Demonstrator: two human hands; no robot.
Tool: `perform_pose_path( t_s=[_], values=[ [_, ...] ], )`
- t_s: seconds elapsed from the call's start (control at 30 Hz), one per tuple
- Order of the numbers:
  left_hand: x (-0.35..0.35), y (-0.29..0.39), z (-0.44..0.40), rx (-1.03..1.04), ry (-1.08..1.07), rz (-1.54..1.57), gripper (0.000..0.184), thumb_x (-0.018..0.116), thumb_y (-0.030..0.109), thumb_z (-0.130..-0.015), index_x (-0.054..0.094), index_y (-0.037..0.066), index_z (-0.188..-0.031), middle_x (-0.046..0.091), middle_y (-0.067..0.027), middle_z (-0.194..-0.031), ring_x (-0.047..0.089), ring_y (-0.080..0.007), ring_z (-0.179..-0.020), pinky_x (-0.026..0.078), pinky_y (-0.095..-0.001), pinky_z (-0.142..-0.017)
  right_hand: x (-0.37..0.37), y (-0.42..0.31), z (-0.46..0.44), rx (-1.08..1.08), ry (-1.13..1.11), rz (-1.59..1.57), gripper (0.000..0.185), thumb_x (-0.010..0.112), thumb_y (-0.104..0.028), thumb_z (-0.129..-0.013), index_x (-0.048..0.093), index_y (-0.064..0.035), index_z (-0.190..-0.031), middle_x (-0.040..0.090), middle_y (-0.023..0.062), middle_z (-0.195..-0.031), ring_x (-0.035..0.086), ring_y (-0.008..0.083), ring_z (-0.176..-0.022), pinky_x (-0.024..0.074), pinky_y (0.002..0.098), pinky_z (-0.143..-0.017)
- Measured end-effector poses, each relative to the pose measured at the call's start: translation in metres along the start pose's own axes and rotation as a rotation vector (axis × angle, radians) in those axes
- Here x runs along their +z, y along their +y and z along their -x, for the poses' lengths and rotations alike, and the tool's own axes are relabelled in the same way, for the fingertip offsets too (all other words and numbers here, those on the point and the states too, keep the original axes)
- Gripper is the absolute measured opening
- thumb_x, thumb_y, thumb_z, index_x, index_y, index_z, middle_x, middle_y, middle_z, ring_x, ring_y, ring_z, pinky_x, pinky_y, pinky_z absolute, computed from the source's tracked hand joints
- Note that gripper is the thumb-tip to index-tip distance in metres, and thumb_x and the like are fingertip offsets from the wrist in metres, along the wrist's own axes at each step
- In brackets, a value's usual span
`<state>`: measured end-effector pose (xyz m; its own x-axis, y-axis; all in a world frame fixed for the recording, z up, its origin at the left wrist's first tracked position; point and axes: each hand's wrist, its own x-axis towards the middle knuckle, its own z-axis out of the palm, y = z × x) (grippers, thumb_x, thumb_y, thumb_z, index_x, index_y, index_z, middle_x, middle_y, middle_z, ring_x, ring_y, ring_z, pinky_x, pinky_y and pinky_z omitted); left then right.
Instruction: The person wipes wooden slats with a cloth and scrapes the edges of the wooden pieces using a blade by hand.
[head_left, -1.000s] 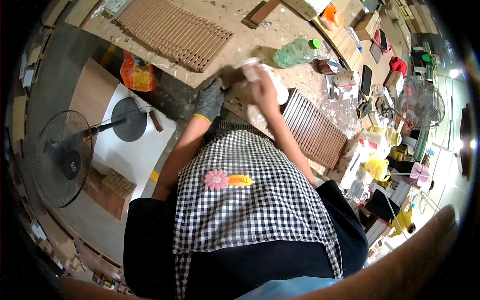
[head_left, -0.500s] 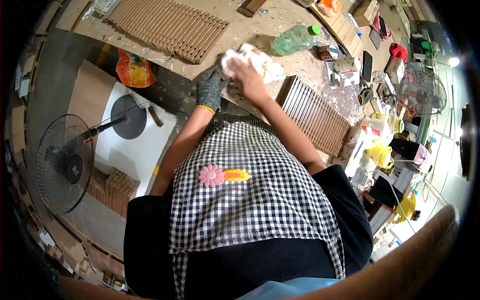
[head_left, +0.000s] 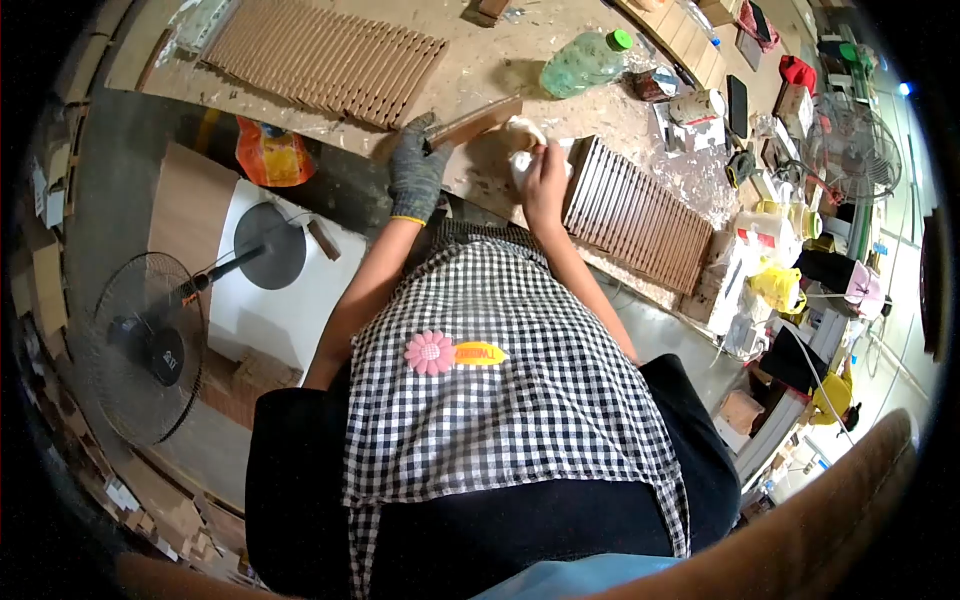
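My left hand (head_left: 415,178), in a grey knitted glove with a yellow cuff edge, grips one end of a brown wooden strip (head_left: 482,121). The strip slants up to the right over the workbench (head_left: 480,178). My bare right hand (head_left: 545,188) pinches a crumpled white cloth (head_left: 522,168), close to the strip's far end. Whether the cloth touches the strip, I cannot tell. Just right of that hand lies a row of brown wooden strips (head_left: 640,215), set side by side. Another row of strips (head_left: 325,62) lies on the bench's far left.
A green-capped plastic bottle (head_left: 582,66) lies on the bench beyond my right hand. Near it are a small dark can (head_left: 655,84), a whitish cup (head_left: 697,106) and a phone (head_left: 737,106). One fan (head_left: 150,345) stands at lower left, another fan (head_left: 852,148) at right.
The cloth, earlier bunched under my right hand beside the glove, has moved right and down with that hand. The wooden strip in my left hand now shows plainly.
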<state>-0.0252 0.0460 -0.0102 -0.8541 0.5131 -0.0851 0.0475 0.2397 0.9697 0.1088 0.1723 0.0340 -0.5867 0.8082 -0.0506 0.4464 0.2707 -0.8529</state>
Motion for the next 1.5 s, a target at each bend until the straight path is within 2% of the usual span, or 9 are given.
perform_pose_path(
  t_s=[0.2,0.47,0.53,0.63,0.7,0.97,1.03,1.13,1.5],
  values=[
    [0.000,0.022,0.009,0.123,-0.091,-0.374,0.049,0.062,0.008,-0.084,0.048,0.008,-0.130,0.062,-0.0187,-0.115,0.061,-0.0324,-0.104,0.047,-0.0380,-0.091,0.028,0.005,0.000,-0.805,-0.297,0.425,0.047,0.049,0.002,-0.081,0.056,-0.0115,-0.126,0.044,0.0062,-0.143,0.040,0.0245,-0.133,0.0373,0.0424,-0.105],
    [-0.007,0.036,0.000,0.215,-0.240,-0.795,0.036,0.063,0.020,-0.079,0.058,0.005,-0.112,0.061,-0.0231,-0.093,0.060,-0.0408,-0.089,0.048,-0.0466,-0.079,0.006,0.062,-0.085,-0.281,-0.006,0.219,0.035,0.052,-0.001,-0.087,0.059,-0.0007,-0.121,0.063,0.0129,-0.120,0.062,0.0257,-0.105,0.0497,0.0335,-0.089],
    [-0.016,0.035,-0.002,0.156,-0.373,-0.877,0.038,0.062,0.024,-0.079,0.058,0.005,-0.112,0.061,-0.0238,-0.099,0.061,-0.0396,-0.090,0.050,-0.0459,-0.076,0.000,0.074,-0.090,0.237,-0.104,-0.690,0.029,0.050,-0.008,-0.093,0.060,-0.0002,-0.119,0.066,0.0135,-0.110,0.065,0.0217,-0.093,0.0543,0.0324,-0.077],
    [-0.033,0.054,0.006,-0.014,-0.595,-0.363,0.040,0.065,0.017,-0.080,0.055,0.001,-0.115,0.063,-0.0192,-0.101,0.062,-0.0300,-0.086,0.051,-0.0373,-0.074,-0.056,0.037,-0.061,0.469,-0.079,-1.123,0.032,0.046,-0.021,-0.098,0.057,-0.0016,-0.122,0.066,0.0135,-0.108,0.066,0.0204,-0.089,0.0566,0.0321,-0.071],
    [-0.043,0.060,0.009,-0.651,-0.580,0.463,0.047,0.063,0.012,-0.084,0.046,0.002,-0.127,0.064,-0.0138,-0.101,0.062,-0.0206,-0.077,0.052,-0.0304,-0.065,-0.078,0.049,-0.040,0.571,-0.093,-1.366,0.039,0.043,-0.027,-0.098,0.053,-0.0014,-0.126,0.062,0.0150,-0.116,0.064,0.0253,-0.097,0.0551,0.0373,-0.079],
    [0.001,0.070,-0.140,0.169,-0.173,-0.256,0.051,0.051,0.023,-0.094,0.036,0.006,-0.139,0.060,-0.0174,-0.102,0.061,-0.0256,-0.084,0.052,-0.0368,-0.071,-0.106,-0.012,-0.004,0.529,-0.261,-1.773,0.053,0.039,-0.045,-0.099,0.050,-0.0003,-0.126,0.059,0.0176,-0.123,0.058,0.0331,-0.111,0.0465,0.0461,-0.097],
    [0.034,0.026,-0.206,0.911,0.181,-0.917,0.051,0.051,0.027,-0.094,0.036,0.006,-0.138,0.056,-0.0213,-0.111,0.059,-0.0342,-0.090,0.051,-0.0440,-0.076,-0.115,-0.011,-0.016,0.578,-0.179,-1.592,0.051,0.041,-0.044,-0.099,0.050,-0.0029,-0.126,0.060,0.0153,-0.120,0.060,0.0297,-0.107,0.0491,0.0433,-0.093],
    [0.069,0.105,-0.214,0.251,0.033,-0.820,0.057,0.049,0.028,-0.093,0.030,-0.003,-0.138,0.049,-0.0293,-0.121,0.051,-0.0429,-0.108,0.043,-0.0477,-0.093,-0.129,-0.017,-0.037,0.390,-0.086,-1.390,0.048,0.043,-0.043,-0.099,0.050,-0.0046,-0.126,0.060,0.0120,-0.117,0.061,0.0241,-0.103,0.0503,0.0401,-0.089],
    [0.082,0.077,-0.232,0.233,0.061,-0.772,0.073,0.071,0.031,-0.075,0.041,-0.002,-0.132,0.055,-0.0301,-0.117,0.055,-0.0435,-0.106,0.047,-0.0475,-0.088,-0.105,-0.080,-0.122,-0.721,0.180,0.225,0.043,0.068,-0.001,-0.075,0.061,-0.0031,-0.118,0.057,0.0142,-0.123,0.056,0.0314,-0.103,0.0497,0.0364,-0.086]
  ],
)
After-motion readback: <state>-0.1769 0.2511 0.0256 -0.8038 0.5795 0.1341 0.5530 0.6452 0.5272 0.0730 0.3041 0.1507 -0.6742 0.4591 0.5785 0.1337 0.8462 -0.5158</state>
